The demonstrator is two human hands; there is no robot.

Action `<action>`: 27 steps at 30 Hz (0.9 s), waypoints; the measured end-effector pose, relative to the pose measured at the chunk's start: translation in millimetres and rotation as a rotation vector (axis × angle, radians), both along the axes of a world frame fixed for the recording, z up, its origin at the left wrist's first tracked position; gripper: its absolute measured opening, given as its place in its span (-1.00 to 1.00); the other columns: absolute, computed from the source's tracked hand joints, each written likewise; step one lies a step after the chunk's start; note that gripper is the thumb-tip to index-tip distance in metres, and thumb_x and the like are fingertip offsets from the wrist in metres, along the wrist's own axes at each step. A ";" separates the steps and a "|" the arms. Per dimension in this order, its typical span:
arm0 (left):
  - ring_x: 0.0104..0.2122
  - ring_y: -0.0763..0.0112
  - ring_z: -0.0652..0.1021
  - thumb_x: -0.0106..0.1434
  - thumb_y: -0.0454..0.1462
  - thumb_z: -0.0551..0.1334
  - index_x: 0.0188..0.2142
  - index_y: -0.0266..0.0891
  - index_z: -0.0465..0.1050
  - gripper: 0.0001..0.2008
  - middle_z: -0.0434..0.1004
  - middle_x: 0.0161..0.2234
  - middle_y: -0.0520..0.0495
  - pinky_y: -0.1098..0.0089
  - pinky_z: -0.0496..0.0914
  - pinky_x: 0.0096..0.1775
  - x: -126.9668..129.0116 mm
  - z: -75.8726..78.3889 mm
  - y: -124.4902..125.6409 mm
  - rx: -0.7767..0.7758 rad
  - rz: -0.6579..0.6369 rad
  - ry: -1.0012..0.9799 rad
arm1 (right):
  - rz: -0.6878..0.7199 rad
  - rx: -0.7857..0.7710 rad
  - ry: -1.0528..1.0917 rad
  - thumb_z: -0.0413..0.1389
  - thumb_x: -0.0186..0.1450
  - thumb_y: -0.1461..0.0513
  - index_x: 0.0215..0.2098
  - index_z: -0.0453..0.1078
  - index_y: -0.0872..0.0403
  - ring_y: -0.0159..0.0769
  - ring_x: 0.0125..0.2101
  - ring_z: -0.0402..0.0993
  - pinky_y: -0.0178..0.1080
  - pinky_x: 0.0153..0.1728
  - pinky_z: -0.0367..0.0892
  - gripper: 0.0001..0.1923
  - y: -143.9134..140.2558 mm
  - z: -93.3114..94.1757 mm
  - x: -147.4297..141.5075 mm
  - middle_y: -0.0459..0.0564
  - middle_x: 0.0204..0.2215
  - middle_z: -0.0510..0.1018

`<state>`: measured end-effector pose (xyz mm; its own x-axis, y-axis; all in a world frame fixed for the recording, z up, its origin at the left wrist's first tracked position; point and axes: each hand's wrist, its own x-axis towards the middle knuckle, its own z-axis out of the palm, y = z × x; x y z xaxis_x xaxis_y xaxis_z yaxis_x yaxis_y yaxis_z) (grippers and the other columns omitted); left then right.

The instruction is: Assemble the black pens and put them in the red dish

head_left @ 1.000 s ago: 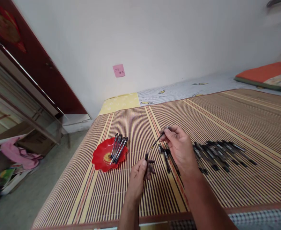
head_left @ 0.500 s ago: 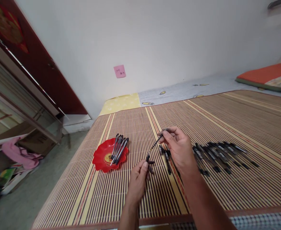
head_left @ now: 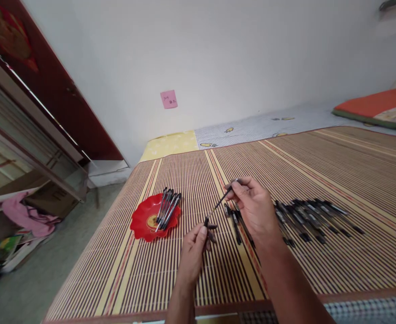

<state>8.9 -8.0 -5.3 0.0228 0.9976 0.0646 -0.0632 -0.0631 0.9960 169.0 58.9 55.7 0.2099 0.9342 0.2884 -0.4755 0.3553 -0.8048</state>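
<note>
A slim dark pen (head_left: 223,198) slants between my two hands above the striped mat. My right hand (head_left: 254,208) is closed, pinching its upper end between thumb and fingers. The lower, paler tip meets a short black piece (head_left: 206,221), which looks like a pen cap, pinched in my closed left hand (head_left: 193,245). Whether tip and cap touch is hard to tell. Several pens (head_left: 168,210) lie side by side in a red wavy-edged dish (head_left: 139,216), left of my hands. Beside my right wrist, more black pens (head_left: 310,218) lie spread in a row, partly hidden by it.
The striped mat (head_left: 171,274) covers the bed, with patterned cloth (head_left: 245,130) along the wall. An orange folded quilt (head_left: 369,105) lies at the far right. A pink note (head_left: 168,99) is stuck on the wall. Left of the bed stands a cardboard box (head_left: 54,198).
My right hand has shifted slightly right and up with the pen, and my left hand slightly left. The pens in the dish and on the mat stay put.
</note>
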 end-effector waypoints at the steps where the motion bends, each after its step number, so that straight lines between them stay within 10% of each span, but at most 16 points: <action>1: -0.52 0.44 0.27 0.34 0.01 0.20 -0.22 -0.29 0.59 -0.60 0.41 -0.50 -0.01 0.43 0.17 -0.43 -0.3 -0.7 0.2 0.001 -0.002 0.001 | 0.006 -0.003 -0.013 0.33 0.20 0.15 -0.32 0.44 0.05 -0.45 -0.51 0.50 -0.34 -0.42 0.48 -0.81 -0.2 -0.2 0.0 -0.11 -0.43 0.60; 27: -0.42 0.39 0.38 0.32 -0.03 0.25 -0.13 -0.22 0.62 -0.66 0.46 -0.45 -0.02 0.41 0.26 -0.30 -8.3 -11.5 1.2 0.020 0.051 0.018 | -0.092 0.063 -0.088 0.28 0.25 0.17 -0.29 0.44 0.03 -0.41 -0.49 0.52 -0.30 -0.39 0.49 -0.86 -4.1 3.3 0.2 -0.10 -0.39 0.61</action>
<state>0.5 -6.8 -16.8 -0.0270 0.9961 0.0842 -0.0415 -0.0853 0.9955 169.2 54.8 59.0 0.2653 0.8917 0.3667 -0.3672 0.4451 -0.8167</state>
